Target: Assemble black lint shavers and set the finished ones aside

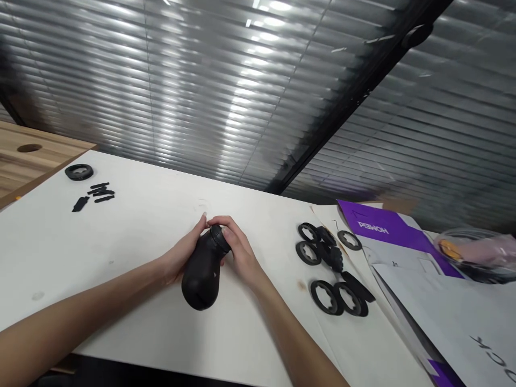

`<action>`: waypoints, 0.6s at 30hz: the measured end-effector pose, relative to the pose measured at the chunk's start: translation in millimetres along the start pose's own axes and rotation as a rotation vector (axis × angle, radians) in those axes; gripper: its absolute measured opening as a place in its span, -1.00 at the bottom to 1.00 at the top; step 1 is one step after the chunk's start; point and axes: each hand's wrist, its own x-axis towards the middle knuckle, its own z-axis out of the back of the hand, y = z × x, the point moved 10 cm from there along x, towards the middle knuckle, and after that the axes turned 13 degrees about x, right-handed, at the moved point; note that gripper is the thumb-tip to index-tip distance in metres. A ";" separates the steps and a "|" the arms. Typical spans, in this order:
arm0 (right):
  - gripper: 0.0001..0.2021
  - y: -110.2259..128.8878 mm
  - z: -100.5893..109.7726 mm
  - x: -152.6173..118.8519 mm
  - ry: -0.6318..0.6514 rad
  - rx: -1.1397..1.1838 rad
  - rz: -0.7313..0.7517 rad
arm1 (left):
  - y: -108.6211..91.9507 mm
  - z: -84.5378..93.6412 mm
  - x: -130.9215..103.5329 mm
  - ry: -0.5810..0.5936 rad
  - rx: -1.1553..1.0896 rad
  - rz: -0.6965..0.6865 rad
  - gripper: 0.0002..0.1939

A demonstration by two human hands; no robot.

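Note:
A black, rounded, bottle-shaped object (200, 277) is held above the white table, its wide end tilted toward me. My left hand (183, 255) wraps its side, with the fingers mostly hidden behind it. My right hand (239, 247) grips the ribbed black cap-like end (220, 236), thumb on top and fingers around the far side. Both hands are closed on this one object. What exactly it is, I cannot make out.
On the white table (141, 242), a black ring (79, 172) and several small black strips (100, 192) lie far left. Several black notched rings (326, 297) lie right, beside a purple and white box (374, 226). Slatted blinds (181, 80) stand behind the table.

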 end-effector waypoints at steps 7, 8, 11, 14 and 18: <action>-0.66 11.4 0.6 -2.4 -0.042 -0.139 0.163 | -12.6 3.4 0.9 0.006 0.006 -0.040 -0.29; -0.66 14.8 2.7 -2.9 -0.063 -0.192 0.211 | -12.3 4.2 1.4 0.006 -0.017 -0.034 -0.34; -0.70 28.6 11.2 -6.4 -0.150 -0.344 0.377 | -15.0 0.9 1.5 0.052 -0.095 -0.054 -0.49; -0.73 35.7 21.5 -9.3 -0.236 -0.400 0.443 | -16.8 -6.0 0.5 0.115 -0.153 -0.073 -0.56; -0.73 34.1 18.0 -7.9 -0.177 -0.423 0.410 | -5.6 -12.2 3.5 0.149 -0.202 -0.013 -0.63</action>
